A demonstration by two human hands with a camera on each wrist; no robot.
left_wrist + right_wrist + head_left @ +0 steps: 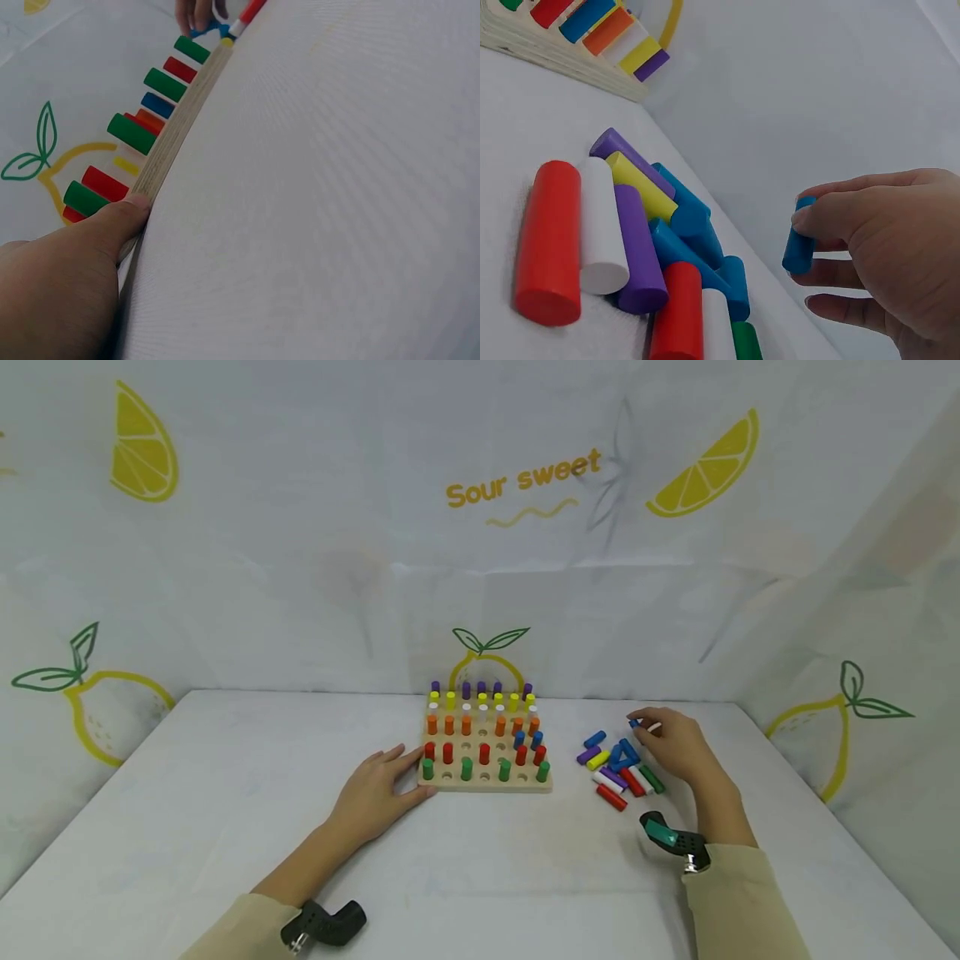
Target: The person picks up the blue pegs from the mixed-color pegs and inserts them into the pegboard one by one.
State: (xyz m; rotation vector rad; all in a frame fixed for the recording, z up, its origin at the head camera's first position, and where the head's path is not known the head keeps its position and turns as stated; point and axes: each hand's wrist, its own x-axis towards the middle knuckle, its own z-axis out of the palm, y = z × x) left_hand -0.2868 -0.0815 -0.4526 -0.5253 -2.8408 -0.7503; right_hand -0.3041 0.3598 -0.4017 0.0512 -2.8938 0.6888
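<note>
A wooden pegboard carries rows of green, red, blue, orange, white, yellow and purple pegs, with some holes bare. My left hand holds its front left corner, the thumb against the front edge and a finger at the left side. Off to the right, my right hand pinches a blue peg between thumb and fingertips, raised above the table. Below and left of that hand lies a heap of loose pegs, among them a red peg, a yellow peg and a green peg.
A white cloth with printed lemons hangs behind the white table. The loose pegs lie between the pegboard and my right hand, some across one another. Each wrist wears a dark camera mount.
</note>
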